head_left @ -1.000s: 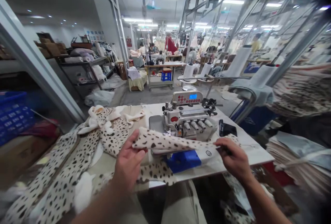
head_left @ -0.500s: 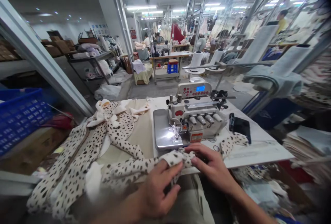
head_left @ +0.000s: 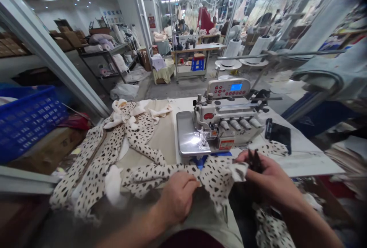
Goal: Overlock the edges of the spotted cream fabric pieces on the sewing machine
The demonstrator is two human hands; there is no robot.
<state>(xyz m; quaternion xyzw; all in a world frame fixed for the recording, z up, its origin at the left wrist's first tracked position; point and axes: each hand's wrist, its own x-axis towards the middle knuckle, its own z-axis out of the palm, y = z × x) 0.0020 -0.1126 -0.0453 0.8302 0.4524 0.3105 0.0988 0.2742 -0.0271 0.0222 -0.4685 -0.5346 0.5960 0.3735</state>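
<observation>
My left hand (head_left: 179, 194) is closed on a cream fabric piece with black spots (head_left: 218, 177) at the table's front edge. My right hand (head_left: 265, 169) holds dark, pointed thread snips (head_left: 254, 161), and its fingers are at the whitish end of the same fabric. Between the hands the fabric hangs over the edge. Just behind it stands an overlock sewing machine (head_left: 226, 116) with a shiny metal plate (head_left: 189, 135). More of the spotted garment (head_left: 94, 164) spreads over the left of the table, with white fluffy parts among it.
A black phone-like object (head_left: 279, 135) lies right of the machine, near another spotted scrap (head_left: 272, 148). Thread cones (head_left: 233, 51) stand behind. At left is a blue basket (head_left: 31, 122) on a carton. More spotted cloth (head_left: 272, 229) hangs or lies below the table at right.
My right hand has moved right and now has the thread snips. The fabric between my hands has been spread out, and the view has shifted slightly.
</observation>
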